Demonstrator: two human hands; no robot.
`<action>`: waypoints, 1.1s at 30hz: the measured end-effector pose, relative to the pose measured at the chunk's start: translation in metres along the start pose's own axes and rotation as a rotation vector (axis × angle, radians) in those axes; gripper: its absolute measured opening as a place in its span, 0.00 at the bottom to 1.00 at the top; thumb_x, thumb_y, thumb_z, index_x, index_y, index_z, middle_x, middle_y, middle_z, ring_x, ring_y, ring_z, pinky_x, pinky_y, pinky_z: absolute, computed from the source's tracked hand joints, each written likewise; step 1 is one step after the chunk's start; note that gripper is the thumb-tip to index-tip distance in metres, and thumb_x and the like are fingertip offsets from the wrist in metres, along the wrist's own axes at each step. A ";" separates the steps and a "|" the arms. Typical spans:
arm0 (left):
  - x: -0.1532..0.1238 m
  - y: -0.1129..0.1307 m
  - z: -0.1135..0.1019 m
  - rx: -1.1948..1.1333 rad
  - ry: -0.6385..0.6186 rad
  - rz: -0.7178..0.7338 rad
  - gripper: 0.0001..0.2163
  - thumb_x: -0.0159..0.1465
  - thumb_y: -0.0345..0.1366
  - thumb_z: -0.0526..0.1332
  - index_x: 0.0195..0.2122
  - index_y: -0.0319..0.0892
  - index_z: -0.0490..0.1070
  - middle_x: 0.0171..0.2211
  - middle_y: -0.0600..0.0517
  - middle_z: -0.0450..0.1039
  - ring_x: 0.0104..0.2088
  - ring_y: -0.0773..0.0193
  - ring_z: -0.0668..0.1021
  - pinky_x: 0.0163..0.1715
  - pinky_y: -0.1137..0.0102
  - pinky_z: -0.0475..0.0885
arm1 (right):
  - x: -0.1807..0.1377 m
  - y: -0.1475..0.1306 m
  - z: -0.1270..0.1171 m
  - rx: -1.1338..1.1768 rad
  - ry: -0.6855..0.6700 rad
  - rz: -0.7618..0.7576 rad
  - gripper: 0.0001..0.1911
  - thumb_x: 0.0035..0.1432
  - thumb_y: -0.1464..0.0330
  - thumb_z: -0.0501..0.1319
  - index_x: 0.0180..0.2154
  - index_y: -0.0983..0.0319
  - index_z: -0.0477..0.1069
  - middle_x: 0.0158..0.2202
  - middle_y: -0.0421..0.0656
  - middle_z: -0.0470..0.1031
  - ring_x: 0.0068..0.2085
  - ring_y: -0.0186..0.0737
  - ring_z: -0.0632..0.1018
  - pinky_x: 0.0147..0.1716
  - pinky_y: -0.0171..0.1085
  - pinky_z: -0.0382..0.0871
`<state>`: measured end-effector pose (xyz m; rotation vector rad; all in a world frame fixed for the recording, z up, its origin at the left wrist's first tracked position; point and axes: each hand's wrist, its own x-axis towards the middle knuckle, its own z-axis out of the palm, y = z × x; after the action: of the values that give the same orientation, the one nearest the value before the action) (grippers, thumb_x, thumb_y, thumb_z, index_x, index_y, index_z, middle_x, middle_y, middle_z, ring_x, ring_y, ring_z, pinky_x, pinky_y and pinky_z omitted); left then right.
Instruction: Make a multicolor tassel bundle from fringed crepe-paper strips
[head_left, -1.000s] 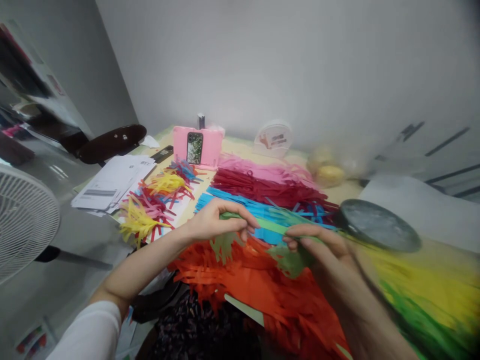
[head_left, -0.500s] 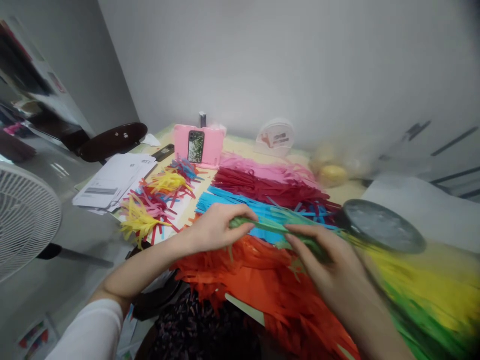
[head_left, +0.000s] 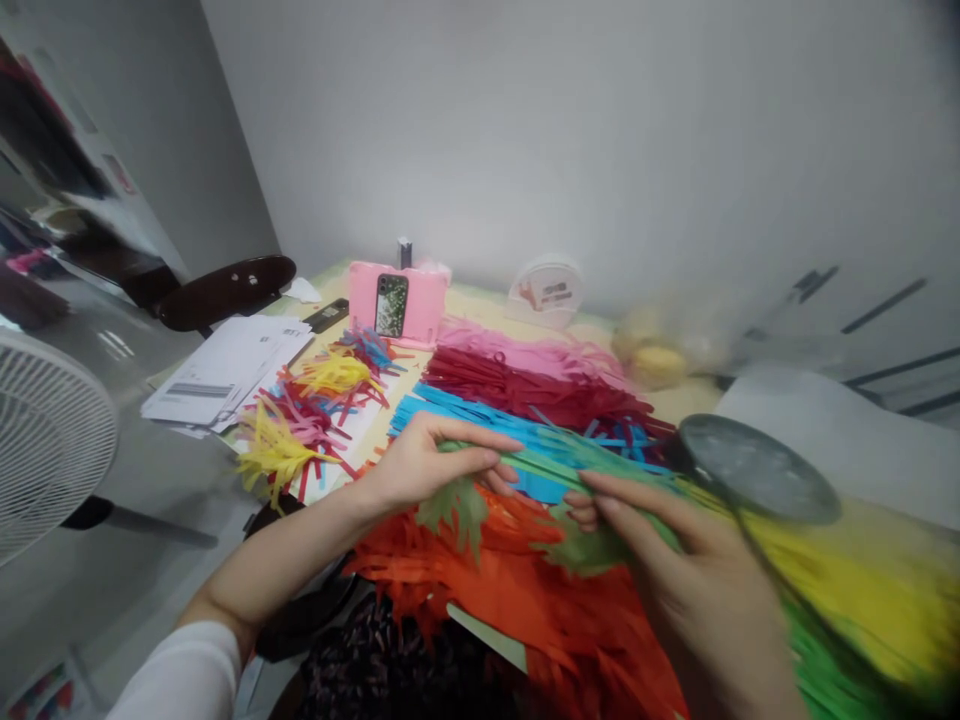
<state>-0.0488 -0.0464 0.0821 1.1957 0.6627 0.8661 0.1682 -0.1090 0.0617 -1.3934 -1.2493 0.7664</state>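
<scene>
Between my hands stretches a strip of green tissue paper [head_left: 546, 468], twisted narrow in the middle with fringed ends hanging loose. My left hand [head_left: 442, 460] pinches its left part between thumb and fingers. Its right part is gripped by my right hand [head_left: 660, 530], with the fingertips blurred a little. Below lies a heap of orange fringed tissue paper [head_left: 510, 570]. Just behind the strip are blue paper strips [head_left: 420, 415], then dark red ones [head_left: 517, 385] and pink ones [head_left: 525, 345].
Finished-looking multicoloured tassels [head_left: 289, 440] lie left, beside white printed sheets [head_left: 232, 365]. A pink tablet case [head_left: 424, 300] with a phone [head_left: 391, 305] stands at the back. A grey round lid or plate [head_left: 757, 470] and yellow fringes [head_left: 862, 560] are right. A white fan [head_left: 56, 430] stands far left.
Both hands have come slightly apart along the green tissue paper, keeping hold. Its fringed ends now hang lower and show more. The view has shifted a little.
</scene>
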 end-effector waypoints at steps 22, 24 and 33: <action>0.012 0.035 -0.009 0.675 -0.423 0.118 0.08 0.63 0.35 0.64 0.43 0.41 0.78 0.44 0.46 0.81 0.46 0.59 0.81 0.45 0.70 0.73 | -0.004 -0.015 -0.004 -0.232 -0.229 -0.630 0.12 0.59 0.75 0.60 0.37 0.53 0.78 0.32 0.36 0.82 0.33 0.33 0.83 0.34 0.27 0.76; 0.019 0.031 -0.007 0.700 -0.526 0.031 0.07 0.64 0.36 0.63 0.39 0.39 0.79 0.34 0.49 0.83 0.36 0.63 0.82 0.37 0.73 0.73 | -0.004 -0.008 -0.006 -0.246 -0.244 -0.670 0.13 0.60 0.76 0.59 0.38 0.53 0.77 0.34 0.37 0.83 0.35 0.33 0.83 0.37 0.28 0.76; 0.022 0.012 -0.010 1.621 -0.298 0.818 0.10 0.70 0.32 0.54 0.38 0.43 0.76 0.32 0.52 0.81 0.40 0.63 0.79 0.60 0.54 0.61 | 0.042 -0.001 -0.026 -0.344 -0.516 -0.187 0.19 0.61 0.54 0.61 0.50 0.53 0.78 0.51 0.44 0.80 0.52 0.50 0.79 0.53 0.47 0.72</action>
<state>-0.0478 -0.0207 0.0911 3.1353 0.5637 0.6578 0.2026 -0.0768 0.0758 -1.3626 -1.9606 0.8360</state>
